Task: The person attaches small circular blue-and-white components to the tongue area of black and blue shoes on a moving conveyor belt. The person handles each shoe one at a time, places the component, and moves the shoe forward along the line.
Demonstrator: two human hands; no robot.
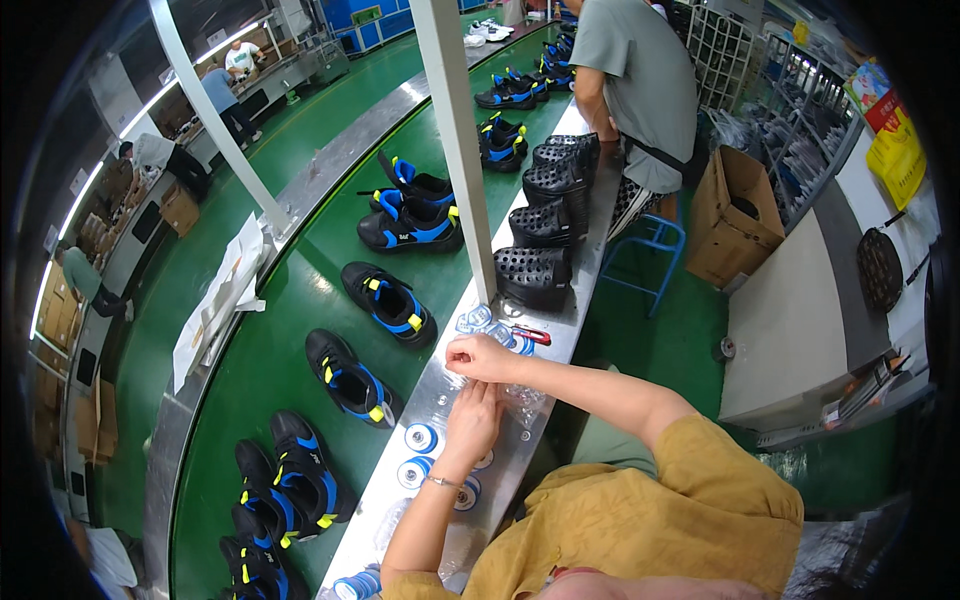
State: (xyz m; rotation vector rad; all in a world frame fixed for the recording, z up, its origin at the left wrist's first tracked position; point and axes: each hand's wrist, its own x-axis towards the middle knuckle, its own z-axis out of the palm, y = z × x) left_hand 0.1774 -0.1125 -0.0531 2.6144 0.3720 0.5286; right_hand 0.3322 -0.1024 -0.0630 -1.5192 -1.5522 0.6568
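My right hand is closed over the metal ledge, its fingers curled; what they hold is hidden. Just nearer, my left hand wears a bracelet and has its fingers pressed together, tips close to the right hand; its grip cannot be made out. Crumpled clear plastic lies beside both hands. Small blue-and-white wheels, one left of my left wrist and another partly behind it, rest on the ledge. Beyond my right hand are a wrapped wheel and a red cutter knife.
A white post rises from the ledge. Black perforated clogs line its far part. Left of it, black-and-blue sneakers stand on a green conveyor. A seated person, a blue stool and a cardboard box are further off.
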